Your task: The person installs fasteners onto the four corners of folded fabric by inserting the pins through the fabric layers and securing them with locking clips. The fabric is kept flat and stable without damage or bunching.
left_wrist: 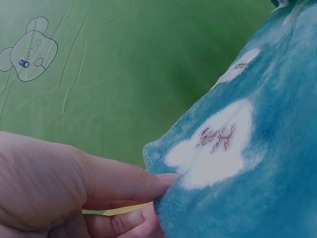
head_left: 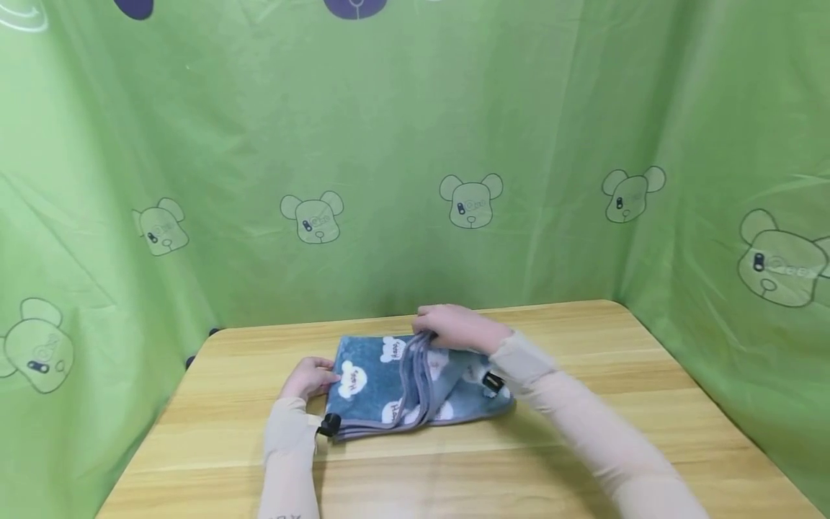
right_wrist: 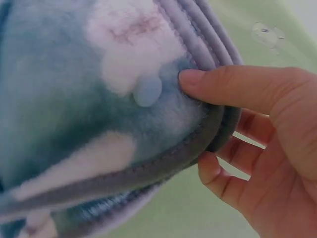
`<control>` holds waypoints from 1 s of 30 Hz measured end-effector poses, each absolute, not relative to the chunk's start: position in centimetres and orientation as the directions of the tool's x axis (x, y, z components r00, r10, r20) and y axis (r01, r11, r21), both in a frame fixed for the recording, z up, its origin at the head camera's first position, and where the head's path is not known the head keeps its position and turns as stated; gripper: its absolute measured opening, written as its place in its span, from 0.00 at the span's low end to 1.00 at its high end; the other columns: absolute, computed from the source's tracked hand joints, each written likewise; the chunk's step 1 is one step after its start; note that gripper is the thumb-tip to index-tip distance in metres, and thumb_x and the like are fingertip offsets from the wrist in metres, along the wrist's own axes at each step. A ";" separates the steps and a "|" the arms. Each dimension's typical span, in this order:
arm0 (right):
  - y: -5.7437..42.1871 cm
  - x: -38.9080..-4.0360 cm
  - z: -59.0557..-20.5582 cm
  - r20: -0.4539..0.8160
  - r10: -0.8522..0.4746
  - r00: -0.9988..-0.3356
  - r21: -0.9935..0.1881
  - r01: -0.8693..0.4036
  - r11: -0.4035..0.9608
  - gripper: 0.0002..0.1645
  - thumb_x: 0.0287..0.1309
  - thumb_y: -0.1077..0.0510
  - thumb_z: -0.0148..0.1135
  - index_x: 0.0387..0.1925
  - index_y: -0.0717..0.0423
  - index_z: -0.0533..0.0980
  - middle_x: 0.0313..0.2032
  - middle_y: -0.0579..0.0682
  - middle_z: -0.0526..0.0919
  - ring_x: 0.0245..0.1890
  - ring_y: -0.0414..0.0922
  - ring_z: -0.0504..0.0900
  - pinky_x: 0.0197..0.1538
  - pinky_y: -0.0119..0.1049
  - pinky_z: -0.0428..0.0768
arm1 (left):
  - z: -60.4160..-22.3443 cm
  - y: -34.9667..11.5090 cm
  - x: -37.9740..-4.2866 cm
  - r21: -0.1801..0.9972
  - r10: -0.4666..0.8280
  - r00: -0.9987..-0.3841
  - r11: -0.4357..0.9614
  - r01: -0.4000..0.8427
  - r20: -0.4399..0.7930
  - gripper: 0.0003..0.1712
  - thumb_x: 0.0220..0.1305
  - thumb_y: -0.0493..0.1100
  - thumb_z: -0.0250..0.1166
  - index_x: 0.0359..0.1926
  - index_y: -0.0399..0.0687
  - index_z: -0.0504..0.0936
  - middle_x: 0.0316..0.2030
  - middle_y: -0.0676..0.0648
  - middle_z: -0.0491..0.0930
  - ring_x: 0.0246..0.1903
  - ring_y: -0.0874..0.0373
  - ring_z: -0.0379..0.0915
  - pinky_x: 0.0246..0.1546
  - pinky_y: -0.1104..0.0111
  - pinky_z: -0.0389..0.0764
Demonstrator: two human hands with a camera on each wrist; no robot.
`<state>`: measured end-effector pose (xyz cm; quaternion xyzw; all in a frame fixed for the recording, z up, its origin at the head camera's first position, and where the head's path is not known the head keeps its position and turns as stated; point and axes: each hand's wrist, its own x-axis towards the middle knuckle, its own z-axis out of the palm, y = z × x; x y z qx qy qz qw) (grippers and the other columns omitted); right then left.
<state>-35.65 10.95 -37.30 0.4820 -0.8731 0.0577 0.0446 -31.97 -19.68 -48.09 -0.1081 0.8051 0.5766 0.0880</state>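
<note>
A fuzzy teal blanket (head_left: 372,382) with white bear-head patches and grey bound edges lies folded in layers on the table. The left hand (head_left: 310,377) pinches its left edge, thumb on top, as the left wrist view shows with the teal cloth (left_wrist: 277,148) in the thumb's grip. The right hand (head_left: 457,326) grips a rounded corner of several layers, lifted and folded over toward the left. In the right wrist view the right thumb (right_wrist: 218,84) presses on the patterned face near the grey binding (right_wrist: 173,153), other fingers beneath.
The wood-grain table (head_left: 454,476) extends around the blanket on all sides. Green curtains (head_left: 389,144) printed with bear heads hang behind the table and at both sides. Small dark cameras sit at the left wrist (head_left: 329,424) and the right wrist (head_left: 493,381).
</note>
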 end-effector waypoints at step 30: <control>21.1 -25.1 -41.8 0.042 -0.744 -0.667 -0.197 -0.736 0.648 0.13 0.52 0.55 0.69 0.41 0.54 0.83 0.37 0.47 0.85 0.35 0.42 0.83 0.41 0.37 0.83 | -48.0 -21.0 -32.4 0.927 0.000 -0.955 0.242 -0.286 -0.295 0.26 0.64 0.32 0.61 0.59 0.22 0.68 0.36 0.43 0.81 0.31 0.61 0.77 0.43 0.64 0.83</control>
